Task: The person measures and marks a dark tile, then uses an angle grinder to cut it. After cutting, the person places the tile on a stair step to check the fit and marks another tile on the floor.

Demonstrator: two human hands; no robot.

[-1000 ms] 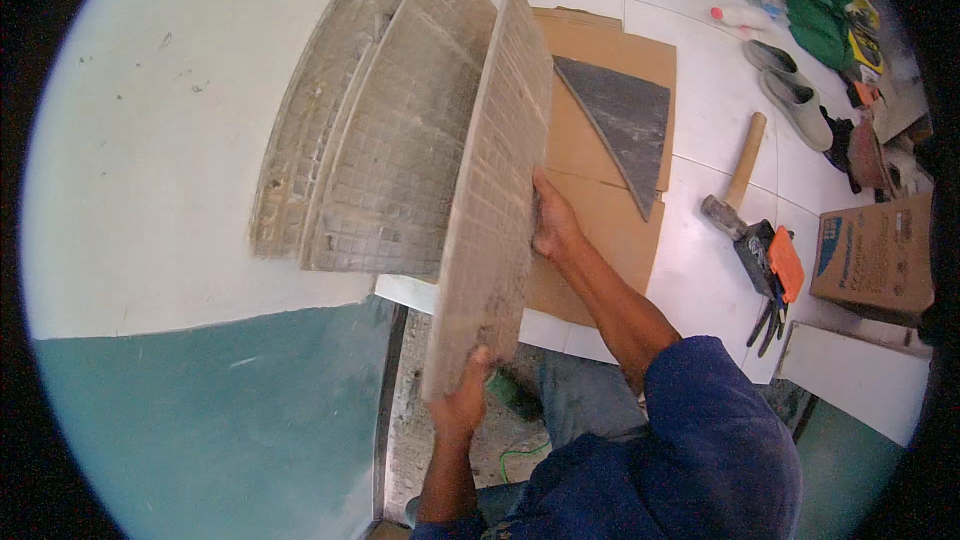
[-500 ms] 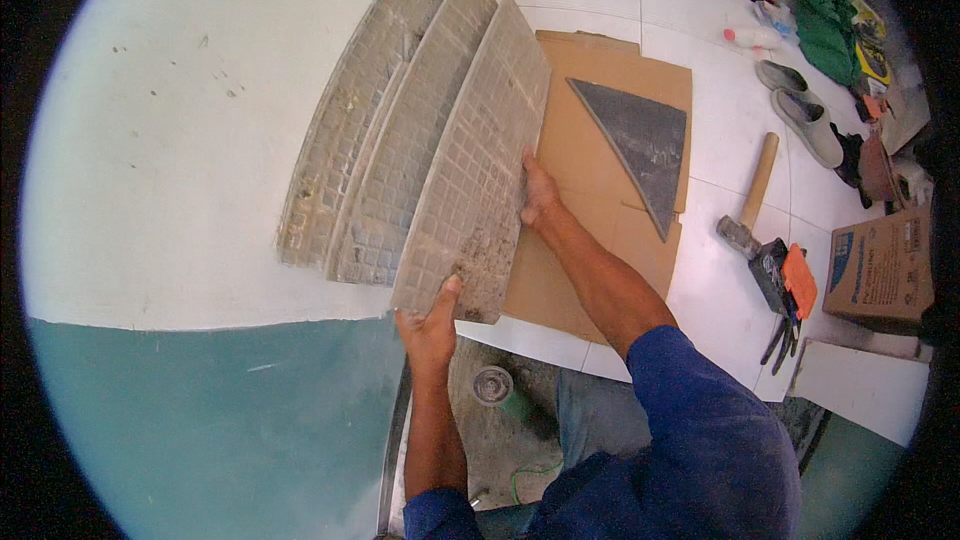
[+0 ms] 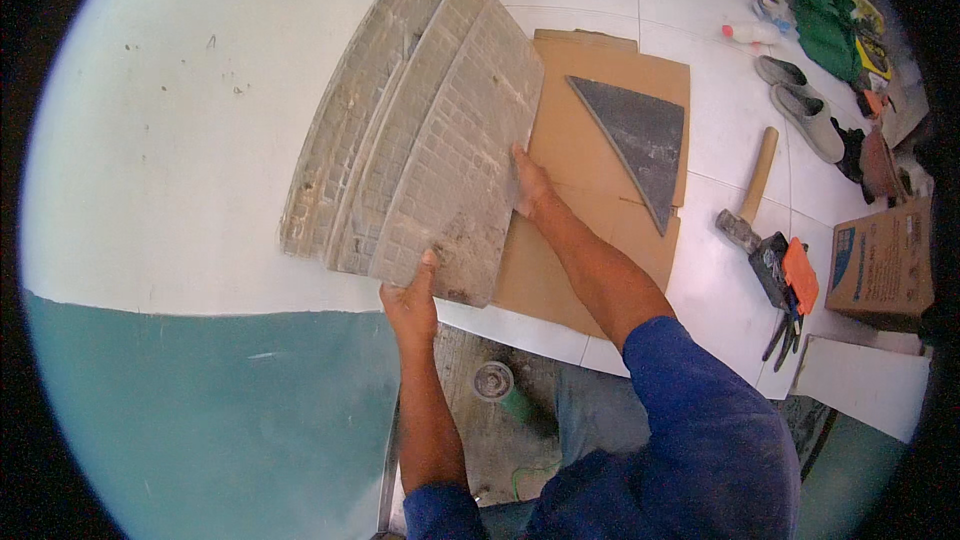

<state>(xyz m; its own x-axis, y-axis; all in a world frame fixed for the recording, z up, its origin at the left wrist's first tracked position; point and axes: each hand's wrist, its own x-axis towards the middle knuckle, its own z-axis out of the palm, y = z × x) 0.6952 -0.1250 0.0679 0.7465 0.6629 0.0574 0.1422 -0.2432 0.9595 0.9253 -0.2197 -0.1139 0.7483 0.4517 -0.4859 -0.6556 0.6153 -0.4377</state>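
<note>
Both my hands hold one large grey tile point(image 3: 468, 150), its gridded, dirt-stained back toward me. My left hand point(image 3: 411, 305) grips its lower left corner, thumb on the face. At its right edge is my right hand point(image 3: 531, 183), closed round the side with some fingers hidden behind. Just left of it, similar tiles point(image 3: 365, 110) lean against the white wall, and the held tile overlaps the nearest one. A dark triangular tile piece point(image 3: 640, 135) lies on a flat sheet of cardboard point(image 3: 570, 270) to the right.
Right of the cardboard lie a wooden-handled hammer point(image 3: 752, 190) and a black and orange tool point(image 3: 785, 270). A cardboard box point(image 3: 880, 265), grey slip-on shoes point(image 3: 805, 115) and a green cloth point(image 3: 828, 32) line the right side. Below, a green angle grinder point(image 3: 497, 385) stands on the lower floor.
The held tile has moved left and slightly up, closer against the leaning tiles. Both my hands have moved with it, still gripping.
</note>
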